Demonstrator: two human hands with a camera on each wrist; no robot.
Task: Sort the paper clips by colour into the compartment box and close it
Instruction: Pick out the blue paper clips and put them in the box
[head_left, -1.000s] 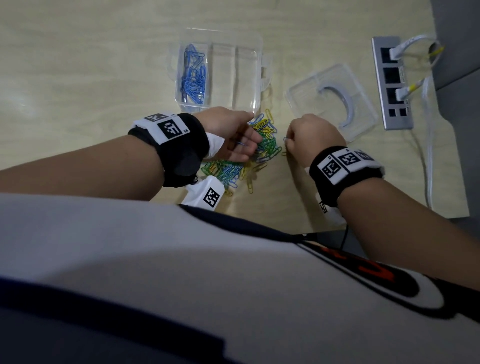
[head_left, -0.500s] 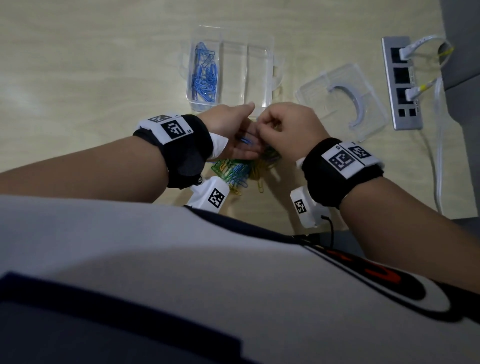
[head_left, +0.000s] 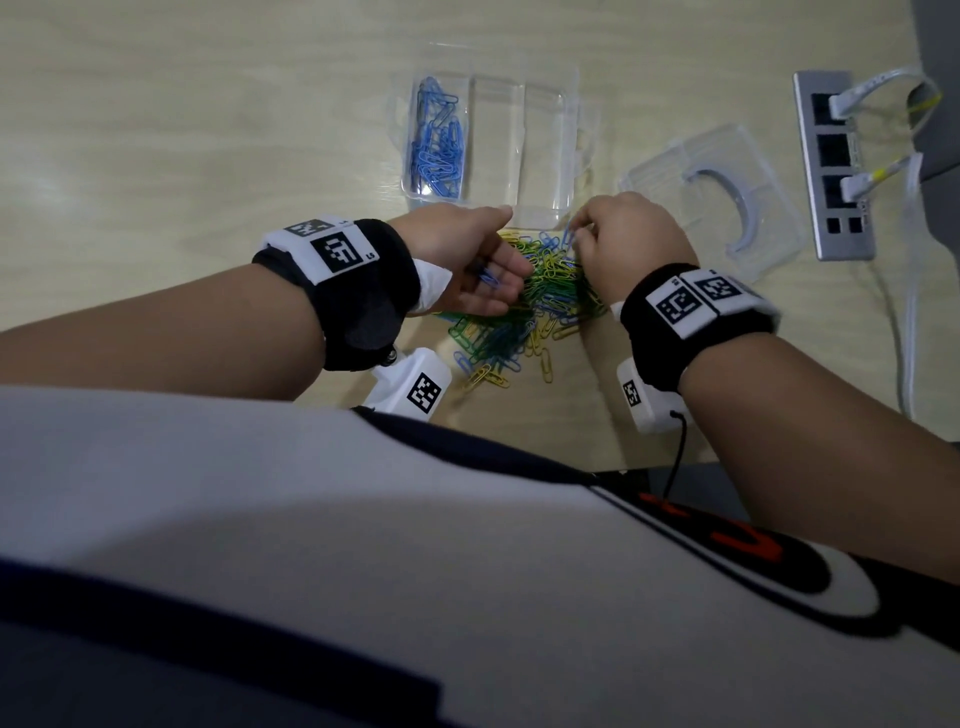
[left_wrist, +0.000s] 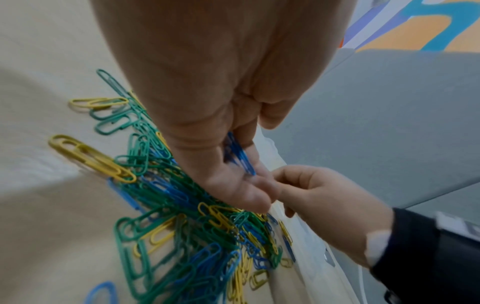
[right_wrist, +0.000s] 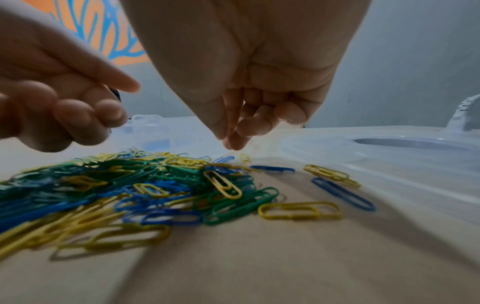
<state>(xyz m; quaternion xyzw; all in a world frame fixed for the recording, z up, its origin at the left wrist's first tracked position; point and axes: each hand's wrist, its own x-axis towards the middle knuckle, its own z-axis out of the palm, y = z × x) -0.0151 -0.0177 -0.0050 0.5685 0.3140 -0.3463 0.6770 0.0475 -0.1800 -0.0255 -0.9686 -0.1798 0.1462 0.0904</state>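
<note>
Head view shows the main risk pretty clearly: the left hand is cupped palm-up with a few blue clips lying loose in it, fingers relaxed rather than gripping. Tip that palm on the way to the compartment box and they slide right back into the mixed pile. Other thing, clips love to hook together, so a green or yellow one could ride along with a blue.

Right hand has thumb and finger pinched over the far right edge of the pile. A blue clip seems to stick up at its fingertips, but the right wrist view is too blurry to confirm, so I can't tell.

Box sits open on the bench just beyond the pile, blue clips in its left compartment, other two look empty. Clear lid lies to its right.
</note>
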